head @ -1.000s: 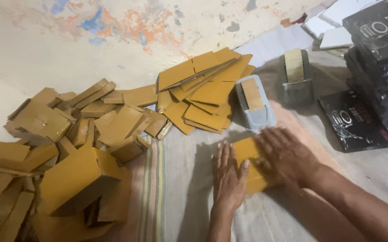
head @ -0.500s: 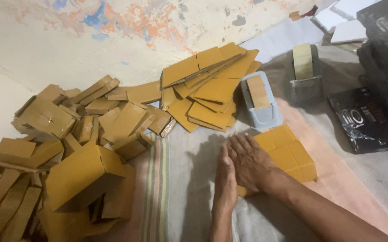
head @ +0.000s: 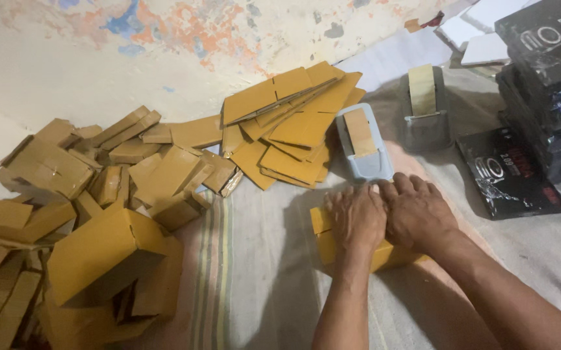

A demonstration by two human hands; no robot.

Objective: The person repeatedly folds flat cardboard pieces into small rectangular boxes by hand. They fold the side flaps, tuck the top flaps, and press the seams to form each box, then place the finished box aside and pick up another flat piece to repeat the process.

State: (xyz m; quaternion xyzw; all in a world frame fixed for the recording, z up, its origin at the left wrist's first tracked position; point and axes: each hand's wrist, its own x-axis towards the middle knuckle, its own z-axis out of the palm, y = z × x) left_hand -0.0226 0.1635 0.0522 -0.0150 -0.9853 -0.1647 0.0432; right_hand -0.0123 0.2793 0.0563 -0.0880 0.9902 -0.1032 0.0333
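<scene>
Pressing down side by side, the left hand [head: 356,217] and the right hand [head: 417,210] lie flat on a yellow cardboard box [head: 324,240] just right of the frame's centre, on a pale cloth [head: 261,272] with a striped edge. The fingers of both hands are spread and extended, palms down on the cardboard, gripping nothing. Only the box's left end and a strip of its lower edge show from under the hands.

The box looks like thin, light card, stiff along its creases but easy to dent or crush on its broad faces; it would probably slide readily on the cloth. The folded edges and corners look the safest places to take hold, thumb on one side and fingers on the other.

It is mustard yellow, matte and plain on the parts that show, seemingly partly flattened.

Just above the hands sits a pale blue holder [head: 362,144] with a brown strip on top, and beyond it a grey tape dispenser [head: 425,110]. Flat yellow blanks [head: 293,123] fan out at upper centre; folded boxes [head: 99,214] heap at the left. Black packages [head: 543,84] stack at the upper right.
</scene>
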